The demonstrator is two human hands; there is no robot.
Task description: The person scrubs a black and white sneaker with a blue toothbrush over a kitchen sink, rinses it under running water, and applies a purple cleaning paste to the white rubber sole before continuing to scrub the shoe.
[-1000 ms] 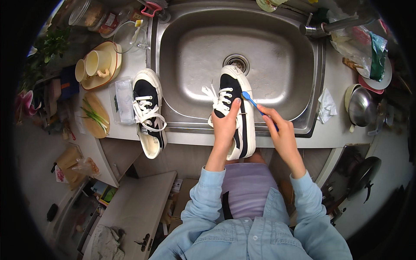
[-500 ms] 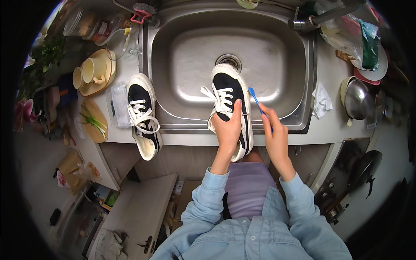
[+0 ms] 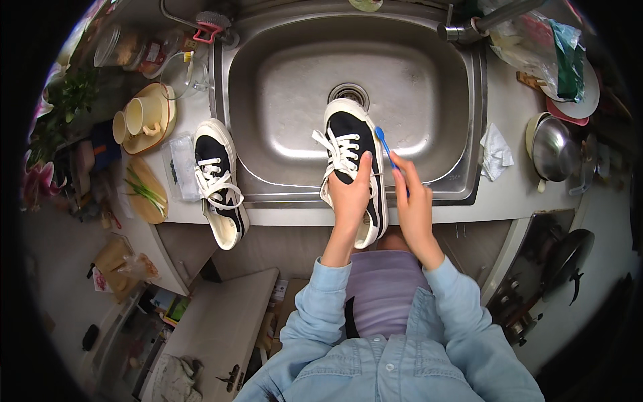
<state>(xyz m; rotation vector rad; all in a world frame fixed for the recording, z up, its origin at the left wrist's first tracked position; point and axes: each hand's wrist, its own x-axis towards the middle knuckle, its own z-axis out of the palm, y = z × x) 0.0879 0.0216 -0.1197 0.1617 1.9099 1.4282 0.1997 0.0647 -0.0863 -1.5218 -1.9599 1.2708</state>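
My left hand (image 3: pixel 349 195) grips a black sneaker (image 3: pixel 344 125) with white laces and a white sole, its thumb over the side near the laces. The toe points away from me over the sink (image 3: pixel 288 127), and the heel comes back past the counter's front edge. A blue toothbrush (image 3: pixel 384 142) is pinched in my right hand (image 3: pixel 412 194); its head is at the sneaker's right sole edge, and I cannot tell whether it touches. The matching sneaker (image 3: pixel 218 154) lies on the counter left of the sink, its heel over the front edge.
Left of the sink are a tray with cream mugs (image 3: pixel 138 117), a glass (image 3: pixel 184 75) and a board with green stalks (image 3: pixel 147 191). On the right lie a crumpled white cloth or paper (image 3: pixel 495 153) and a metal pot (image 3: pixel 552 149). Below left, a cabinet door (image 3: pixel 218 321) stands open.
My right hand and the toothbrush have moved slightly left and away from me, closer along the sneaker's sole edge. The left hand still grips the sneaker. The whole view has shifted a little.
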